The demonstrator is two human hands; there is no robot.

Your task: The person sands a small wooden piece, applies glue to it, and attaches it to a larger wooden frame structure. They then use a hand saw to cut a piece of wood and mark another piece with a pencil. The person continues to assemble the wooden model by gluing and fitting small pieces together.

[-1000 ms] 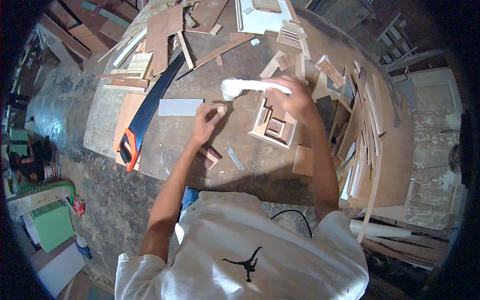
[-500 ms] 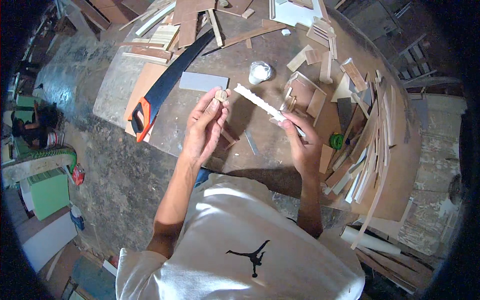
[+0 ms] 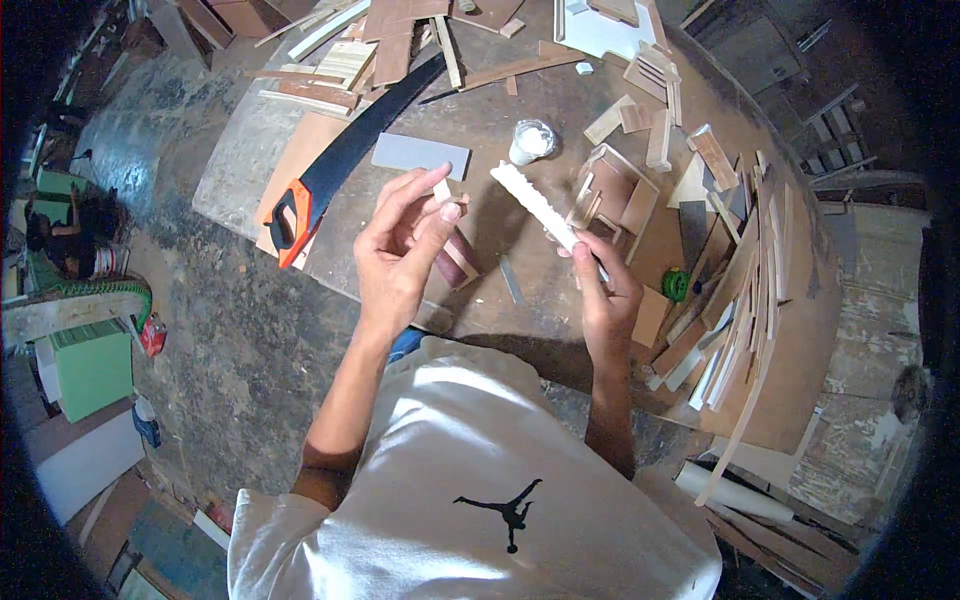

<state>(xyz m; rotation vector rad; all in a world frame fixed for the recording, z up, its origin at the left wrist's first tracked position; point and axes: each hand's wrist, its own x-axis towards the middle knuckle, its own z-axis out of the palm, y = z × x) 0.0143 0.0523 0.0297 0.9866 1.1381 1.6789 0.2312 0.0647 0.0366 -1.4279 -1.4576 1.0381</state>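
Between the thumb and forefinger of my left hand (image 3: 398, 245) is a small pale wooden piece (image 3: 442, 190), partly covered by the fingers. My right hand (image 3: 606, 283) grips the lower end of a stick coated in lumpy white paste (image 3: 533, 200), its coated tip slanting up and left. The stick and the wooden piece are apart. Just beyond the stick's tip stands an open cup of white paste (image 3: 532, 142). A grey rectangular block (image 3: 421, 156) lies behind my left hand, and a reddish-brown wooden piece (image 3: 457, 262) is beside that hand's wrist.
On the left of the table lies a handsaw (image 3: 345, 160) with an orange and black handle. A small wooden box frame (image 3: 618, 205) sits right of the stick. Thin wood strips (image 3: 745, 290) crowd the right edge near a green round object (image 3: 676, 284). Wood offcuts (image 3: 345, 62) fill the far side.
My left hand has turned, so the small wooden piece now shows a different side. The pasted stick stands a little steeper in my right hand. The whole view has shifted slightly.
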